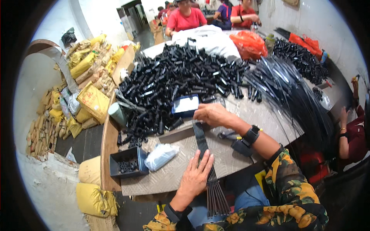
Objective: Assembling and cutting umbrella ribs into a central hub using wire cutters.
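Observation:
A row of thin black rods (201,140) lies side by side on the table, their lower ends fanning out past its front edge. My left hand (195,175) rests on the rods with its fingers stretched out flat. At their far ends, my right hand (212,114) is closed, fingers bent together; whatever is between them is hidden. Just left of that hand stands a small blue tray (184,114) with something white in it. A metal bar (175,134) lies left of the rods' upper part. Behind spreads a big heap of black tubular parts (173,73).
A dark bin (127,173) of small black pieces and a clear plastic bag (162,157) stand at the front left. More long black rods (287,84) lie at the right. Red plastic bags (248,45), stacked sacks (90,98) and several people (187,19) are around the table.

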Motion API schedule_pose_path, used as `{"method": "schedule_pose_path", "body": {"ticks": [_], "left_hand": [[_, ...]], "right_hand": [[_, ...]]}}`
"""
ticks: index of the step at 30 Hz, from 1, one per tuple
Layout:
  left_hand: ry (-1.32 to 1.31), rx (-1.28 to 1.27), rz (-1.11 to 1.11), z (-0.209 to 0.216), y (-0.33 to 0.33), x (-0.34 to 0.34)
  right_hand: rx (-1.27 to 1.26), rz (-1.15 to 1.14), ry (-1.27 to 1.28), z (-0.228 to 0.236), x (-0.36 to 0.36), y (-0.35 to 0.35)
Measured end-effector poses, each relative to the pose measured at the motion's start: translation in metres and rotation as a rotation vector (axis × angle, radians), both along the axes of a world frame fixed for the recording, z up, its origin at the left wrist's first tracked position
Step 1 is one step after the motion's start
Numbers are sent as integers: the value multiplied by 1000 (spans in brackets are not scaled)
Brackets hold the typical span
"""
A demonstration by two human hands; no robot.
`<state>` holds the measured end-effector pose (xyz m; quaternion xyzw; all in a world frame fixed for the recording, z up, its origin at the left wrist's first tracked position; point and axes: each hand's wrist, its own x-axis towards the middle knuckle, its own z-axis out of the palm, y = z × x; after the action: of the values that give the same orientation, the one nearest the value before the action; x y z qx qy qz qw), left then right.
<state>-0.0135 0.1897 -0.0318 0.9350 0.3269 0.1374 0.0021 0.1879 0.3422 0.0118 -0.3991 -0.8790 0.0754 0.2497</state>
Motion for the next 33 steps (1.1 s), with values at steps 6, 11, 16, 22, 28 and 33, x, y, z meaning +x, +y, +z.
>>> {"method": "schedule_pose_path", "body": {"ticks": [6,11,16,22,28,33], "left_hand": [[6,-80,58,12,5,11],[21,-107,61,7,3,10],[-66,-170,63,5,2,9],[-5,-159,68,12,2,12],[-8,-116,50,10,3,14],[8,-109,49,10,4,13]], "right_hand": [[-54,-12,106,-5,21,5],[-117,-109,52,0,34,4],[-207,-98,26,3,40,1],[-216,-86,-14,-1,38,6],[-132,-95,6,-5,39,3],[-183,-101,-45,0,32,2]]}}
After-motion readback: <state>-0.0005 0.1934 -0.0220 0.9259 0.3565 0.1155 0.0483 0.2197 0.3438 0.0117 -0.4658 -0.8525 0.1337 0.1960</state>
